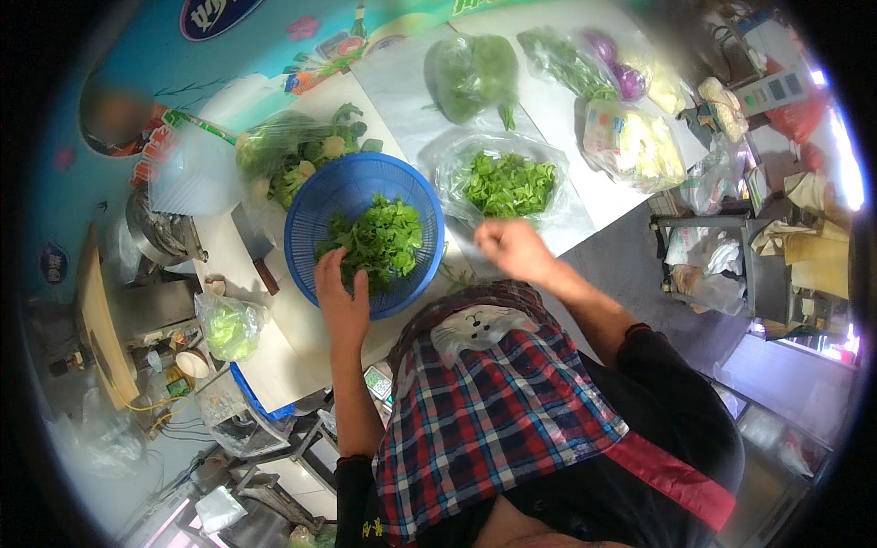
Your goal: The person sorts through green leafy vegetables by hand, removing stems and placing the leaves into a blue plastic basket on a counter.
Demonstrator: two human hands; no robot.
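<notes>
A blue plastic basket [297, 222] stands on the white table and holds leafy greens [396, 236]. My left hand [340, 284] reaches over its near left part, fingers apart, touching or just above the leaves. Cut greens [510, 183] lie in an opened clear plastic bag [452, 168] right of the basket. Just below that bag is my right hand [512, 250], fingers curled and somewhat blurred; whether it holds anything cannot be told. A few loose stems [460, 275] rest near the table's front edge.
Bagged broccoli and cauliflower [301, 154] sit behind the basket, a cleaver [257, 246] to its left. Farther back are bagged greens [476, 75], purple onions [629, 81] and a bag of pale vegetables [634, 147]. Bagged lettuce [229, 330] lies front left. A shelf [709, 221] stands right.
</notes>
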